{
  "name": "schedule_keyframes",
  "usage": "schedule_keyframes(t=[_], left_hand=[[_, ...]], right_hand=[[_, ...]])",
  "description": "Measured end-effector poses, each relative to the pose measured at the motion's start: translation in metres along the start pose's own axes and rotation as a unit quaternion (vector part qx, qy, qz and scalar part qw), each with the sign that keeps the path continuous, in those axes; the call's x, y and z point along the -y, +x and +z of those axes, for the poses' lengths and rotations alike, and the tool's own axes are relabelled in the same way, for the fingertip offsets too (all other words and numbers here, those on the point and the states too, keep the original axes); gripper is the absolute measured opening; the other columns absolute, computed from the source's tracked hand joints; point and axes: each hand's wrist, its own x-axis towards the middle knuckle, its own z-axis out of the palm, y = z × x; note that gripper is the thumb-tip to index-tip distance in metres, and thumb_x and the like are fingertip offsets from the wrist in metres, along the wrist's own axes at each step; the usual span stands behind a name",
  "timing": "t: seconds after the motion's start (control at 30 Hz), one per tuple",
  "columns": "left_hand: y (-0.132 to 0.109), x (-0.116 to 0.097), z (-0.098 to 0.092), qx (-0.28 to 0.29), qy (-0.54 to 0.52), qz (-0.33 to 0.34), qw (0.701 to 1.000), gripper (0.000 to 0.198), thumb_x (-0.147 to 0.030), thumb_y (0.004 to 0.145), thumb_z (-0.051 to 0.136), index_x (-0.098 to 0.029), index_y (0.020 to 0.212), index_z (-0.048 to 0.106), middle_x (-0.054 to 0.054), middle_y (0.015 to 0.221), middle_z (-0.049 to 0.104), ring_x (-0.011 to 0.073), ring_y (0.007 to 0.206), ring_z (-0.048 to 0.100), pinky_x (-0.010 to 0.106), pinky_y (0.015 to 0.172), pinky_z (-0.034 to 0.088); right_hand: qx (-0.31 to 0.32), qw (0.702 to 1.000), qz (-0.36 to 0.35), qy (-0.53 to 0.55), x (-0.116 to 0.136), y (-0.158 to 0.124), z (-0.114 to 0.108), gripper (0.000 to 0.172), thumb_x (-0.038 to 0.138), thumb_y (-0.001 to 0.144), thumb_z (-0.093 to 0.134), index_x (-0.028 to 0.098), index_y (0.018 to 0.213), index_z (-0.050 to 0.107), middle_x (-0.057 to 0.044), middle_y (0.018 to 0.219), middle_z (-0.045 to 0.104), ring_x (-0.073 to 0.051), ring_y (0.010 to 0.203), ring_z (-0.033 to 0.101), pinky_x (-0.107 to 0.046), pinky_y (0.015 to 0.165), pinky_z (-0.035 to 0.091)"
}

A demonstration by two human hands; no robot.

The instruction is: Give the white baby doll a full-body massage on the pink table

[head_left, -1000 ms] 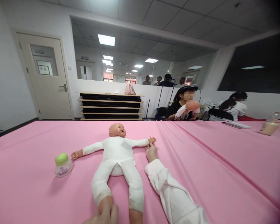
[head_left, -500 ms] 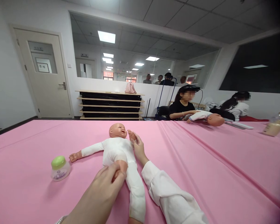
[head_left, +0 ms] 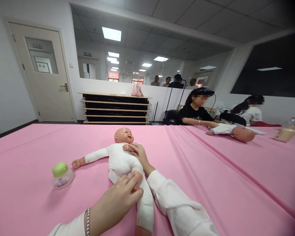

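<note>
A baby doll with a white cloth body lies on its back on the pink-covered table, head away from me. My left hand is closed round one of its feet, and that leg is bent up over the belly. My right hand holds the doll's arm on the right side, folded across the chest with its small hand near the chin. The doll's other arm stretches out to the left. Near that arm's hand stands a clear jar with a green lid. The other leg lies straight towards me.
Across the table a person in black handles another doll. A bottle of tan liquid stands at the far right. Another person in white sits behind. Against the back wall is a low rack with a pink backpack.
My right hand has brought the doll's arm inward across its chest. My left hand has shifted the bent leg to the right. The other person's doll has moved right.
</note>
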Motion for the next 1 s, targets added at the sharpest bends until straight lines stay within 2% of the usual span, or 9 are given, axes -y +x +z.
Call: schedule_keyframes(t=[0.13, 0.27, 0.43, 0.5, 0.57, 0.63, 0.7, 0.83, 1.0], left_hand=[[-0.001, -0.001, 0.0, 0.003, 0.005, -0.006, 1.0, 0.011, -0.008, 0.079, 0.042, -0.017, 0.081, 0.048, 0.006, 0.111, 0.047, 0.0138, 0.088, 0.051, 0.027, 0.072, 0.05], [0.001, -0.002, -0.002, -0.021, 0.023, -0.009, 0.999, 0.011, -0.009, 0.079, 0.043, -0.017, 0.083, 0.049, 0.006, 0.112, 0.048, 0.0148, 0.091, 0.051, 0.027, 0.074, 0.048], [0.005, 0.003, -0.021, -0.068, 0.081, -0.039, 0.994, 0.025, -0.007, 0.079, 0.037, -0.019, 0.095, 0.053, 0.006, 0.107, 0.053, 0.0144, 0.087, 0.051, 0.027, 0.073, 0.045], [0.004, 0.005, -0.034, -0.074, 0.124, -0.066, 0.987, 0.033, -0.004, 0.077, 0.034, -0.02, 0.1, 0.052, 0.004, 0.102, 0.056, 0.0141, 0.081, 0.051, 0.027, 0.069, 0.043], [0.002, 0.004, -0.048, -0.071, 0.175, -0.111, 0.976, 0.039, -0.001, 0.074, 0.033, -0.02, 0.103, 0.052, 0.004, 0.096, 0.057, 0.0144, 0.077, 0.052, 0.028, 0.067, 0.042], [-0.002, -0.001, -0.06, -0.049, 0.221, -0.178, 0.958, 0.04, 0.0, 0.072, 0.034, -0.019, 0.102, 0.053, 0.003, 0.087, 0.058, 0.014, 0.072, 0.052, 0.028, 0.064, 0.04], [-0.007, -0.008, -0.068, -0.016, 0.264, -0.228, 0.937, 0.04, 0.001, 0.07, 0.034, -0.018, 0.1, 0.054, 0.001, 0.077, 0.056, 0.0125, 0.063, 0.051, 0.027, 0.059, 0.037], [-0.022, -0.022, -0.072, 0.038, 0.336, -0.22, 0.915, 0.042, 0.002, 0.067, 0.032, -0.019, 0.096, 0.055, -0.001, 0.067, 0.052, 0.011, 0.05, 0.047, 0.027, 0.052, 0.03], [-0.039, -0.033, -0.064, 0.059, 0.32, -0.194, 0.926, 0.031, -0.007, 0.07, 0.036, -0.025, 0.09, 0.052, -0.003, 0.073, 0.054, 0.0096, 0.05, 0.046, 0.026, 0.052, 0.025]], right_hand=[[-0.007, 1.0, -0.013, -0.014, -0.003, -0.001, 0.002, 0.035, 0.036, 0.095, 0.033, 0.024, 0.114, 0.06, 0.002, 0.11, 0.038, 0.008, 0.106, 0.031, -0.002, 0.1, 0.028], [-0.051, 0.999, -0.011, -0.001, -0.005, -0.007, 0.003, 0.038, 0.038, 0.094, 0.033, 0.022, 0.117, 0.058, 0.001, 0.112, 0.037, 0.007, 0.107, 0.032, -0.003, 0.103, 0.029], [-0.15, 0.983, 0.083, 0.071, -0.01, -0.015, -0.001, 0.05, 0.042, 0.094, 0.031, 0.011, 0.131, 0.045, -0.004, 0.119, 0.032, 0.008, 0.114, 0.032, 0.0, 0.104, 0.032], [-0.217, 0.959, 0.143, 0.112, -0.02, -0.015, -0.006, 0.057, 0.043, 0.093, 0.032, 0.009, 0.138, 0.035, -0.005, 0.122, 0.028, 0.008, 0.118, 0.031, 0.001, 0.106, 0.032], [-0.306, 0.916, 0.219, 0.141, -0.036, -0.014, -0.01, 0.06, 0.043, 0.091, 0.033, 0.008, 0.139, 0.032, -0.006, 0.124, 0.026, 0.008, 0.119, 0.031, 0.003, 0.105, 0.032], [-0.381, 0.86, 0.3, 0.159, -0.056, -0.014, -0.014, 0.059, 0.042, 0.093, 0.026, 0.004, 0.138, 0.032, -0.008, 0.123, 0.026, 0.009, 0.115, 0.034, 0.006, 0.098, 0.034], [-0.412, 0.827, 0.344, 0.168, -0.076, -0.015, -0.015, 0.061, 0.039, 0.095, 0.015, -0.002, 0.136, 0.032, -0.012, 0.121, 0.027, 0.009, 0.107, 0.038, 0.007, 0.088, 0.036], [-0.435, 0.801, 0.372, 0.179, -0.097, -0.016, -0.013, 0.061, 0.04, 0.095, 0.016, -0.004, 0.132, 0.037, -0.012, 0.118, 0.03, 0.009, 0.101, 0.041, 0.008, 0.082, 0.036], [-0.45, 0.788, 0.378, 0.183, -0.089, -0.015, -0.014, 0.056, 0.037, 0.093, 0.02, 0.001, 0.131, 0.04, -0.009, 0.118, 0.032, 0.01, 0.104, 0.04, 0.01, 0.084, 0.035]])
